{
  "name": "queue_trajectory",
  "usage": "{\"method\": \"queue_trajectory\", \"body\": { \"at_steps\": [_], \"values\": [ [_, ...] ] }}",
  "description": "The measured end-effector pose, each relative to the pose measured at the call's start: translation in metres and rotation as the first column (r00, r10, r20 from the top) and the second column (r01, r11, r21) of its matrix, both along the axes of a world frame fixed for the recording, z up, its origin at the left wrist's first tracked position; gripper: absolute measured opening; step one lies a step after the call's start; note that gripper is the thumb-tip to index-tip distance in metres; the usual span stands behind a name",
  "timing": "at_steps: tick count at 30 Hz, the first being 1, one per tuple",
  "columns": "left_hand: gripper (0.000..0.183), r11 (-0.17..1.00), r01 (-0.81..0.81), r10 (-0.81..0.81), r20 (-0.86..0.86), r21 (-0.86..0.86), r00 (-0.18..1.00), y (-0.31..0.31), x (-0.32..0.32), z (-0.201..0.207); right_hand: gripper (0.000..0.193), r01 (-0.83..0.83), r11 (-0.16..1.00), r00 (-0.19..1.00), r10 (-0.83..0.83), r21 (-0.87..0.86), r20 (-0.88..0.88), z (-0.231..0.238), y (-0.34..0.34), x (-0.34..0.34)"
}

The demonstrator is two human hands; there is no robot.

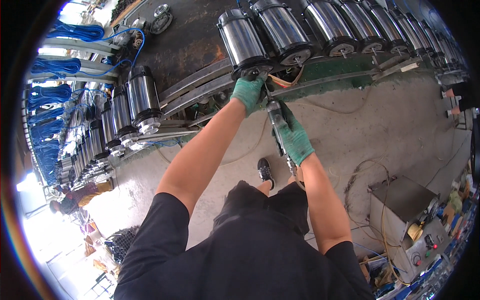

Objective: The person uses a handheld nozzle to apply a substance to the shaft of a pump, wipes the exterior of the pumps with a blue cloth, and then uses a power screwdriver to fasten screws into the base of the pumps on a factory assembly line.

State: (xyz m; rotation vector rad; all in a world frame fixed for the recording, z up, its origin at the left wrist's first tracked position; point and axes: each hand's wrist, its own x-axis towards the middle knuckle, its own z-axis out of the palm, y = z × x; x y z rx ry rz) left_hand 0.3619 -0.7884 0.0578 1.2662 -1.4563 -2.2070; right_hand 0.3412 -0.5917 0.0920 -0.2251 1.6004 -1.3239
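My right hand (295, 137), in a green knitted glove, is wrapped round a slim metal air tool (275, 119), which points up and away from me. Its tip reaches the near end of a shiny steel motor (242, 39) with black end caps. At that same end is my left hand (247, 92), also green-gloved, its fingers closed close to the tool's tip. What they pinch is too small and partly covered to make out. Just right of this motor lies a second steel motor (281, 27), its shaft facing me.
More steel motors (330, 25) continue along the bench to the right, and others (142, 95) stand at left beside coiled blue cables (52, 95). A metal control box (407, 215) stands on the floor at right, near loose hoses. Another person (75, 197) is at far left.
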Motion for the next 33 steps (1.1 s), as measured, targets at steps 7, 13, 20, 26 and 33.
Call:
{"method": "queue_trajectory", "body": {
  "at_steps": [7, 13, 20, 26, 33],
  "values": [
    [0.018, 0.999, 0.019, -0.021, 0.060, 0.033, 0.998, 0.000, -0.002, 0.006, 0.065, -0.042, 0.999, 0.994, 0.044, 0.026, -0.098, -0.004, 0.001, -0.005],
    [0.018, 0.999, 0.027, -0.028, 0.043, 0.026, 0.999, 0.002, -0.003, 0.006, 0.070, -0.046, 0.997, 0.966, 0.061, 0.063, -0.250, -0.020, 0.001, -0.002],
    [0.027, 0.999, 0.012, -0.013, 0.025, 0.032, 1.000, 0.020, 0.000, 0.011, 0.083, -0.056, 0.997, 0.937, 0.036, -0.049, -0.348, -0.024, 0.019, -0.003],
    [0.034, 0.904, 0.055, 0.003, -0.135, 0.424, 0.991, 0.050, 0.021, 0.039, 0.085, 0.015, 0.976, 0.985, -0.052, -0.218, -0.167, -0.004, 0.075, -0.015],
    [0.026, 0.766, 0.231, -0.013, -0.345, 0.600, 0.938, 0.087, 0.029, 0.056, 0.085, -0.109, 0.978, 0.985, 0.082, -0.176, -0.155, 0.028, 0.150, -0.047]
  ]
}}
